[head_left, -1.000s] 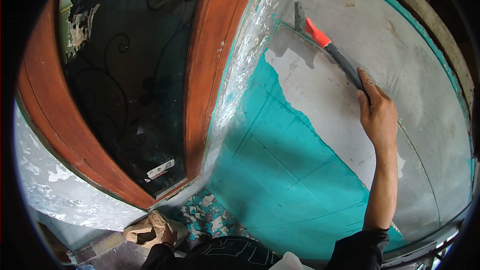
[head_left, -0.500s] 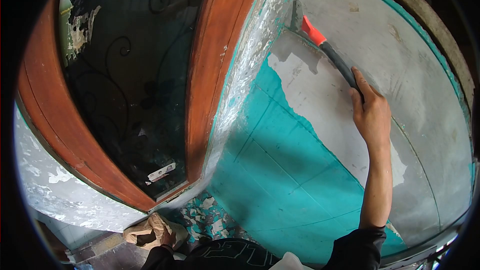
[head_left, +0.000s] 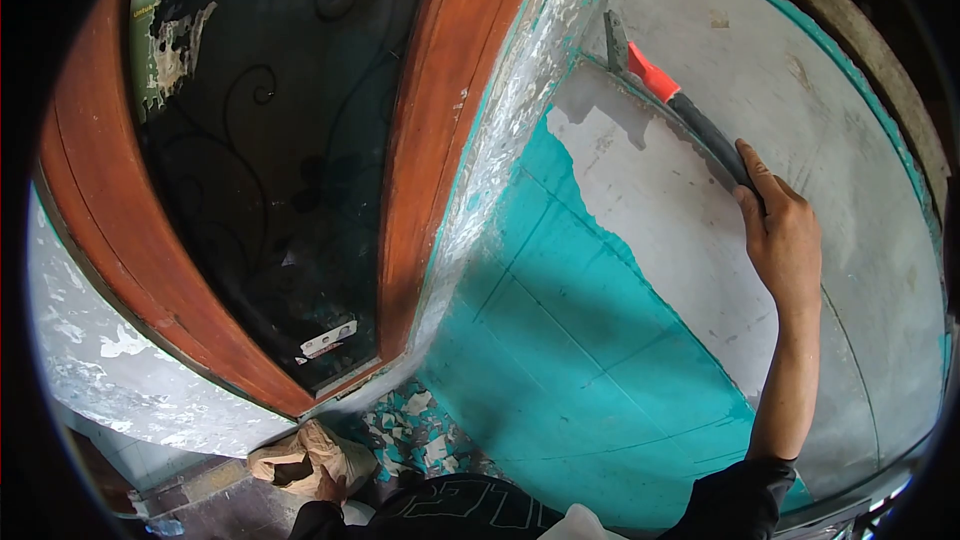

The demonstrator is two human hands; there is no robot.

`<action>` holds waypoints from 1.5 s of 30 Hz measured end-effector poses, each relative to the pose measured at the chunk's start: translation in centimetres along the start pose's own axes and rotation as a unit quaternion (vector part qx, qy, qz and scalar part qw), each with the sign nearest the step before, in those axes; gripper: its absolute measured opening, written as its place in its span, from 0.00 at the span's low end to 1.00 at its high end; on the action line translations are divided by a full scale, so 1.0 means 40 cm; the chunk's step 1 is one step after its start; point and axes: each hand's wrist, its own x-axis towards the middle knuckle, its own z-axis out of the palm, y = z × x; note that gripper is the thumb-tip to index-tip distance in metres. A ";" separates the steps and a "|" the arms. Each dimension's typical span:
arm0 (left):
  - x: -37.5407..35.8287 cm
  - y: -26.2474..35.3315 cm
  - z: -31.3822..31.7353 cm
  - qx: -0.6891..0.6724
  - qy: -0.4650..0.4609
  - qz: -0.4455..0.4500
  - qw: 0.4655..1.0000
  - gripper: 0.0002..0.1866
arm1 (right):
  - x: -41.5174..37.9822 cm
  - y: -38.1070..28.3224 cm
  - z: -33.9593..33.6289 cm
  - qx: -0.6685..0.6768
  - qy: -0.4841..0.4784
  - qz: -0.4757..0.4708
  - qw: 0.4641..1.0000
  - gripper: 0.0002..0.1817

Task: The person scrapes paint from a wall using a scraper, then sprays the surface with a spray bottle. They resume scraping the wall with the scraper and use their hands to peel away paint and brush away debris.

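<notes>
My right hand (head_left: pixel 785 240) is wrapped around the black handle of a paint scraper (head_left: pixel 652 77) with a red collar, index finger stretched along the handle. The scraper's metal blade is at the bare grey upper part of the wall (head_left: pixel 690 260), close to the inner corner. Below, the wall still carries turquoise paint (head_left: pixel 570 340) with a ragged edge against the grey. Low down, my left hand (head_left: pixel 330 487) grips the side of a crumpled brown paper bag (head_left: pixel 318 448); its fingers are partly hidden.
A brown wooden frame (head_left: pixel 440 120) with dark glass (head_left: pixel 270 170) stands at the left. Between it and the wall runs a patchy white strip (head_left: pixel 490 150). Turquoise and grey paint flakes (head_left: pixel 420 430) lie on the floor beside the bag.
My right hand and the scraper have shifted right and slightly down, and the blade now shows more fully. The view has moved a little. My left hand stays at the bag.
</notes>
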 end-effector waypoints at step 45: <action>-0.008 0.067 -0.051 -0.012 -0.078 0.024 0.997 0.46 | -0.036 -0.052 0.232 0.284 0.057 0.058 0.955 0.22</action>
